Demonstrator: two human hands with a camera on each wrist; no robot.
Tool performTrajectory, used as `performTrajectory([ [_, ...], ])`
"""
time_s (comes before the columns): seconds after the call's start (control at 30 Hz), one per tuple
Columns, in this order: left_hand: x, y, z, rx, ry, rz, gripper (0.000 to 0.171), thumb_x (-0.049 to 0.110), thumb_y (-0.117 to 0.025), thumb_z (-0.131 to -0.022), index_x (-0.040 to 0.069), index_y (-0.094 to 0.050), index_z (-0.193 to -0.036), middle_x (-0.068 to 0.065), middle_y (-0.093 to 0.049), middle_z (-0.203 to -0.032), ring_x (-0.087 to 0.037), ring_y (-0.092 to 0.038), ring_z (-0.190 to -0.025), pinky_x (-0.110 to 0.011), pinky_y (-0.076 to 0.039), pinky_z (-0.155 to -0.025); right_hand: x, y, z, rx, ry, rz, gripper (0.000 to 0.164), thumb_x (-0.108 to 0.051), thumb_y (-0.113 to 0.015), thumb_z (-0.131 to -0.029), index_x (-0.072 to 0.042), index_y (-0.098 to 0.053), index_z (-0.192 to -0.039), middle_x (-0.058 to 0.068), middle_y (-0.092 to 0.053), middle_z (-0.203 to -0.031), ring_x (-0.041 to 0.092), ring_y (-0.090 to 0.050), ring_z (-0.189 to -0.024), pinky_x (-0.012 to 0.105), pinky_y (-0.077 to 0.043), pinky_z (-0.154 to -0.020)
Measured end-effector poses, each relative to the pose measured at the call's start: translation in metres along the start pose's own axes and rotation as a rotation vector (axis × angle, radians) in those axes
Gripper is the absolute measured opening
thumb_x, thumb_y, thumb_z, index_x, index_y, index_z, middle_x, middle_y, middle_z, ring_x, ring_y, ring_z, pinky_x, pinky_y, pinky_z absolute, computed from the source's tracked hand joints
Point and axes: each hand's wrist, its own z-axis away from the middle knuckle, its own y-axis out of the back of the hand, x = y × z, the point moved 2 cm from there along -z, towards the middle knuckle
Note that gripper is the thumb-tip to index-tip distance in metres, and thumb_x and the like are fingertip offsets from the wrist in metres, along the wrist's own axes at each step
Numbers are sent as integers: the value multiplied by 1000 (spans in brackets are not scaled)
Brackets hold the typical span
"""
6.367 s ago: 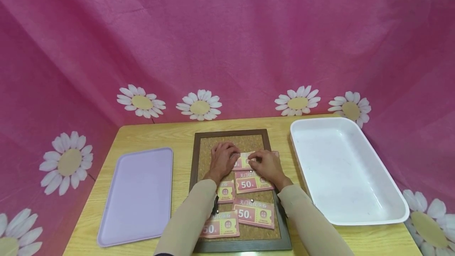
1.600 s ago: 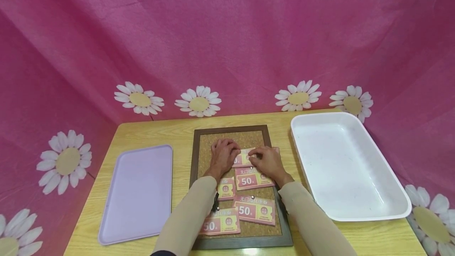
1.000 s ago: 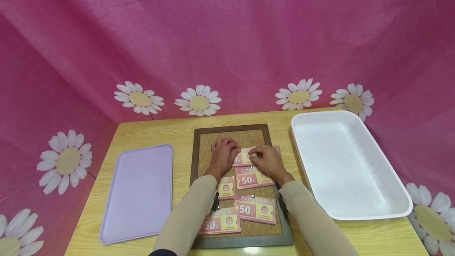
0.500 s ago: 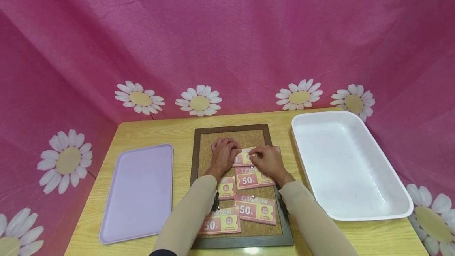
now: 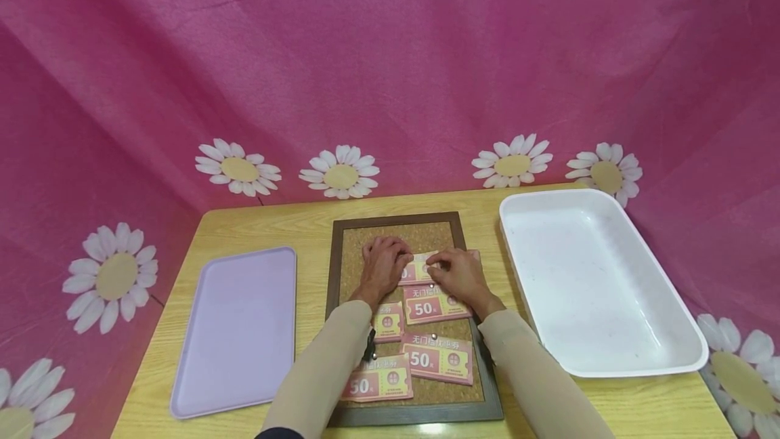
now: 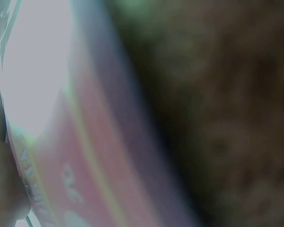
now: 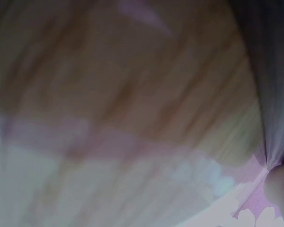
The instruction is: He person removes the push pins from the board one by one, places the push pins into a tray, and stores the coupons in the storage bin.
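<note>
A pink-and-yellow stack of coupons (image 5: pixel 412 272) lies near the far end of a brown-framed corkboard (image 5: pixel 420 415), its right part covered by my right hand (image 5: pixel 460 276). My left hand (image 5: pixel 384 263) holds the stack's left end, thumb on top and fingers curled. The thumb and forefinger of my right hand meet on the stack's face; whatever is between them is too small to see. Several more coupon stacks lie nearer, one just below (image 5: pixel 424 307) and another at the lower right (image 5: pixel 420 360). Small shiny pin heads (image 5: pixel 434 337) show at some top edges. Both wrist views are blurred.
A lilac tray (image 5: pixel 237 330) lies flat on the wooden table (image 5: pixel 268 225) to the left. On the right stands a deep white tub (image 5: pixel 600 283). A pink curtain (image 5: pixel 390 87) with daisies encloses the table's back and sides.
Both hands stay at the far coupon stack with almost no movement. Since the oldest frame the whole head view has shifted slightly upward; the coupons, tray and tub keep their places.
</note>
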Motion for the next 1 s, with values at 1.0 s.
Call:
performTrajectory([
  [1.0,-3,2,-2,7,4,87,12,28,-60,-94,21,-69,-97,3,-69,-108,-19,-55,-112,-47,-30,-101,0,1,1,1,12,5,11,-29,-72,-83,-27,-76,-93,-9,-65,-81,13,-57,-77,38,-28,-80],
])
